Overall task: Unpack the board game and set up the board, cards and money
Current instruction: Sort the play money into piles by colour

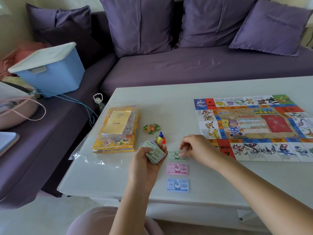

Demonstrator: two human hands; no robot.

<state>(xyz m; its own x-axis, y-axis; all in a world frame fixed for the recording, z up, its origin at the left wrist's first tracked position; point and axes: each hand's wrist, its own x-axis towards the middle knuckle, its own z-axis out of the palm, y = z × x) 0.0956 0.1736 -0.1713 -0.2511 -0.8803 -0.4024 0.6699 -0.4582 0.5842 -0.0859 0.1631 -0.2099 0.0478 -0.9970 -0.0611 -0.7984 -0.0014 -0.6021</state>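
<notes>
The game box point(116, 128) lies on the counter point(169, 102) at left. The left hand point(147, 160) grips a money wad point(155, 154); the right hand point(198, 146) pinches a green bill point(174, 156) lying on the counter. The board point(254, 128) lies unfolded at right

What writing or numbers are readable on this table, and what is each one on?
"2000": top of the stack of notes gripped by the left hand.
"1000": pink note.
"500": blue note.
"游戏指南": yellow booklet on the game box.
"?": red square of the board.
Too blurred: other board print, green tokens, the green note pinched by the right hand.
</notes>
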